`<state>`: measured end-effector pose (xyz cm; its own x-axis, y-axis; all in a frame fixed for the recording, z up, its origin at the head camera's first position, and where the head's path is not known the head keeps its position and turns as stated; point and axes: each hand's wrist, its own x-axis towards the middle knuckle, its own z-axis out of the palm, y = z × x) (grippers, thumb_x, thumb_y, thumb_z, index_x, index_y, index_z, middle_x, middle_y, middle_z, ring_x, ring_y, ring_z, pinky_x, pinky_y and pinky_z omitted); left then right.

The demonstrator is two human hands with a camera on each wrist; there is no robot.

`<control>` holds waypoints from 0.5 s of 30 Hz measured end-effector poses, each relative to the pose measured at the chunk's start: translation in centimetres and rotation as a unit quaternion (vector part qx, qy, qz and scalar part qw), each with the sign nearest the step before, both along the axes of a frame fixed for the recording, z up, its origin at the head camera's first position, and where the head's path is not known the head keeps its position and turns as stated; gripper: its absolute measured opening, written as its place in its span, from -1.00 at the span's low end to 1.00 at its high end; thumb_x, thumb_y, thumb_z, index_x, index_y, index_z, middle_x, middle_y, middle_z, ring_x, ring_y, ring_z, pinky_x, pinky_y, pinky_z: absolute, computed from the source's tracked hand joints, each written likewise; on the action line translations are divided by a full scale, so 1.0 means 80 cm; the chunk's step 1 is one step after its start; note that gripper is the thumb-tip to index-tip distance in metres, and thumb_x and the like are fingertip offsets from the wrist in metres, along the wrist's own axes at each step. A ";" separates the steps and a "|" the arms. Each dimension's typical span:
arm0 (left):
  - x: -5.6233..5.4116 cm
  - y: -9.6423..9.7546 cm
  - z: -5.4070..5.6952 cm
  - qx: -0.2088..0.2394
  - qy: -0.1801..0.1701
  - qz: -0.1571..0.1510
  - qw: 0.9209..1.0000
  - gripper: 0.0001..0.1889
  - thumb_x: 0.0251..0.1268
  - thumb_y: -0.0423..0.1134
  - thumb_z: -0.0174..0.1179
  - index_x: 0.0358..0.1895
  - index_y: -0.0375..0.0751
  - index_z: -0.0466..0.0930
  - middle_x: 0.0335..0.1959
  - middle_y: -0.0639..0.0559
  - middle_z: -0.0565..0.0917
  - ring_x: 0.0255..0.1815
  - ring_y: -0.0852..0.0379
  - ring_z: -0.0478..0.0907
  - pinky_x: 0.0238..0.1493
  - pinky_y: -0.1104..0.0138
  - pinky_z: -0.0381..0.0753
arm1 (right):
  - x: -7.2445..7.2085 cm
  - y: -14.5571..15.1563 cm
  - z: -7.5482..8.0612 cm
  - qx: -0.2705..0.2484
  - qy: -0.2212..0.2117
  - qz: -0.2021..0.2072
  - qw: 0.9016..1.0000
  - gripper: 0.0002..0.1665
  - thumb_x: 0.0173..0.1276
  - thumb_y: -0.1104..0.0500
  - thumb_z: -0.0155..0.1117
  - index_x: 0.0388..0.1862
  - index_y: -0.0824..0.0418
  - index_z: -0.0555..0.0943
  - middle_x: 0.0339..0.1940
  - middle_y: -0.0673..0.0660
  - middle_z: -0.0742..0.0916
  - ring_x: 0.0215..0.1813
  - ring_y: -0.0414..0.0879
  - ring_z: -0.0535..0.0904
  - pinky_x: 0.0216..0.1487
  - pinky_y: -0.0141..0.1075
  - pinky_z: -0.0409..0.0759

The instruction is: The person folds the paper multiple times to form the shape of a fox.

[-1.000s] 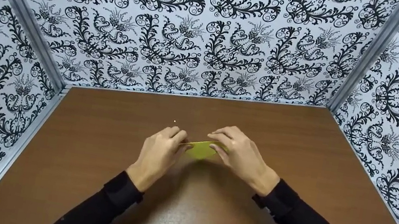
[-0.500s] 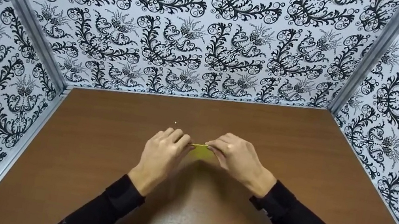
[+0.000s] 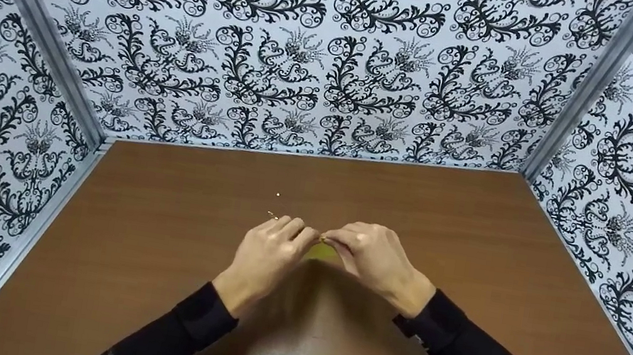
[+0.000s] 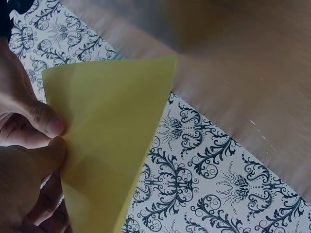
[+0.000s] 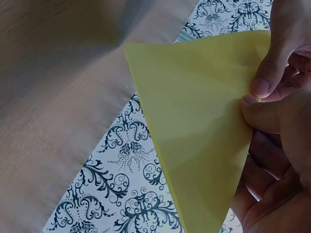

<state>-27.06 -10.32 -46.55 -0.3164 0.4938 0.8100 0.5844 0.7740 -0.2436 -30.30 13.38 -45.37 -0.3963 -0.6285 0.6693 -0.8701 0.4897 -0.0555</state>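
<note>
A folded sheet of yellow paper [image 3: 322, 252] hangs above the table between the two hands, its top edge up between their fingertips. In the head view only a small part of it shows below the fingers. Thumb and fingers of my left hand [image 3: 269, 256] pinch that edge. Close beside it, my right hand [image 3: 376, 260] pinches the same edge, the two thumbs almost meeting. Seen from the left wrist, the yellow paper [image 4: 109, 121] spreads out flat-faced and narrows downward. From the right wrist, the paper [image 5: 194, 116] shows a layered, folded side edge.
A brown wooden table [image 3: 162, 191] lies under the hands. Patterned black-and-white walls [image 3: 334, 66] enclose it at the back and both sides, with grey metal posts [image 3: 585, 87] in the corners. Small light glints show on the tabletop beyond the left hand.
Both hands have moved closer together along the paper's edge and slightly nearer the body. The right fingers, spread a second ago, now pinch the edge. Less of the paper shows between them.
</note>
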 end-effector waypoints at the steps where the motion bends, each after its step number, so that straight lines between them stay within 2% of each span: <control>1: 0.001 -0.001 0.000 -0.002 0.001 -0.004 1.000 -0.83 0.44 -0.24 0.64 -0.17 -0.10 0.79 -0.38 0.07 0.70 -0.39 0.06 0.69 -0.33 0.30 0.76 | 0.000 0.000 0.000 -0.002 0.000 0.003 1.000 -0.89 0.52 0.19 0.69 -0.04 0.17 0.96 -0.27 0.04 0.96 -0.31 -0.09 0.89 -0.25 -0.21 0.88; 9: 0.002 -0.009 -0.003 -0.019 0.003 -0.023 1.000 -0.89 0.48 -0.37 0.53 -0.12 -0.14 0.78 -0.36 0.06 0.71 -0.37 0.06 0.69 -0.31 0.30 0.74 | -0.004 0.004 -0.004 -0.011 -0.006 0.041 0.999 -0.87 0.51 0.26 0.69 -0.01 0.19 0.96 -0.28 0.05 0.96 -0.33 -0.12 0.90 -0.24 -0.27 0.89; 15: 0.003 -0.026 -0.003 -0.012 -0.015 -0.022 1.000 -0.89 0.51 -0.31 0.54 -0.09 -0.16 0.77 -0.31 0.05 0.72 -0.32 0.05 0.72 -0.22 0.25 0.81 | -0.012 0.015 -0.005 -0.018 0.005 0.052 0.998 -0.90 0.49 0.31 0.69 -0.06 0.21 0.96 -0.31 0.07 0.95 -0.36 -0.11 0.90 -0.30 -0.26 0.88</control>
<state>-26.80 -12.39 -46.81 -0.3181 0.5263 0.7885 0.6255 0.7415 -0.2426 -31.23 14.56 -45.79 -0.3234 -0.6410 0.6961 -0.9168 0.3945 -0.0627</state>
